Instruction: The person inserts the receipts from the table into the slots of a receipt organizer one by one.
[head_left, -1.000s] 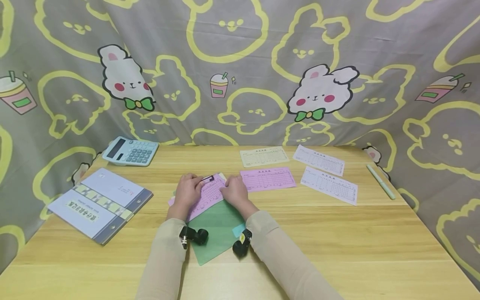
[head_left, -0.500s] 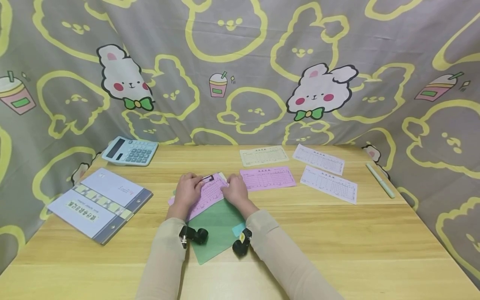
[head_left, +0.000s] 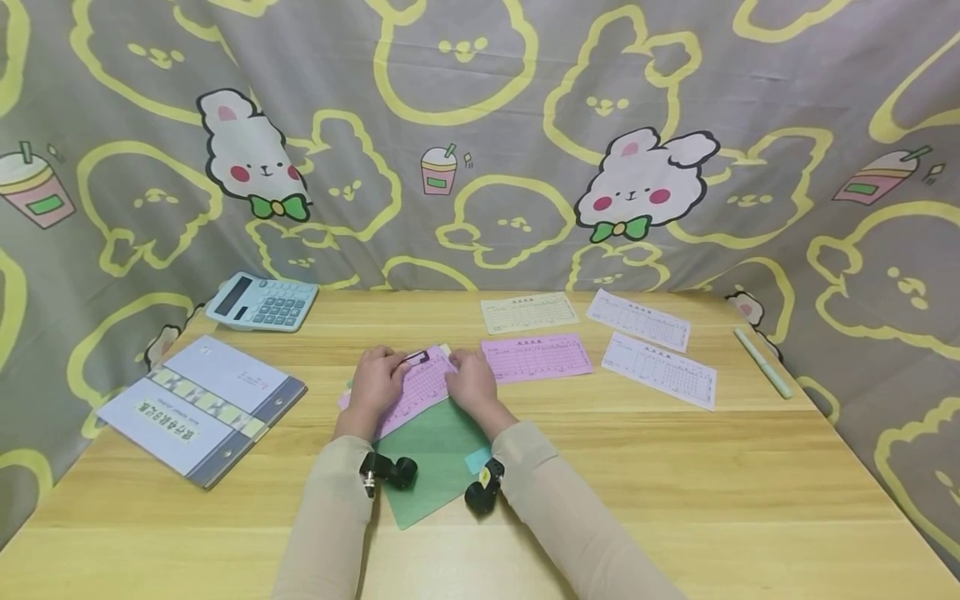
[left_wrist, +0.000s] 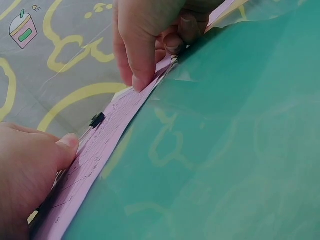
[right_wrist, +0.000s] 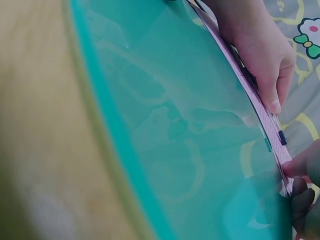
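A pink printed form (head_left: 416, 387) lies across the upper part of a glossy green clipboard (head_left: 431, 462), which sits slanted on the table. A clip (head_left: 417, 358) with dark corners shows at the board's top edge, over the form. My left hand (head_left: 377, 385) grips the top edge beside the clip, its thumb on the front in the left wrist view. At the form's right end my right hand (head_left: 472, 385) pinches the sheet's edge, thumb in front and fingers curled behind. Pale paper corners peek out under the form. Both hands hide its ends.
Right of my hands lie another pink form (head_left: 536, 358), a cream form (head_left: 528, 313) and two white forms (head_left: 637, 319). A green pen (head_left: 762, 363) lies at far right. A blue account book (head_left: 202, 408) and a calculator (head_left: 262, 302) occupy the left. A patterned curtain (head_left: 480, 150) hangs behind.
Both hands stay nearly in place. The right thumb has shifted very slightly to the right along the pink form's edge.
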